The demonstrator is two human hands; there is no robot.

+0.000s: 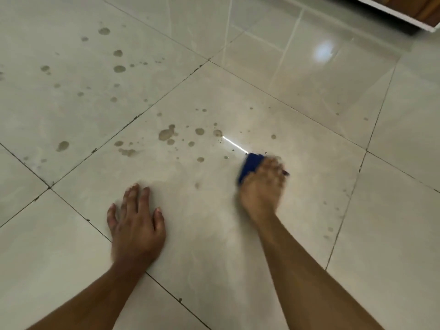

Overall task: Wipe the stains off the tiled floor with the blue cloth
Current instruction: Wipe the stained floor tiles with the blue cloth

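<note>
My right hand [262,186] presses a folded blue cloth [251,166] onto the glossy beige tiled floor [214,234]; the hand is blurred and covers most of the cloth. Brown stains [166,134] are scattered on the same tile just beyond and to the left of the cloth. More brown stains [119,69] dot the tile at the far left. My left hand [137,225] lies flat on the floor with its fingers spread, holding nothing, to the left of the right hand.
Dark grout lines [100,146] cross the floor diagonally. A white-edged wooden piece of furniture [404,13] stands at the top right corner. Faint small spots [331,228] lie on the tile to the right of my right forearm.
</note>
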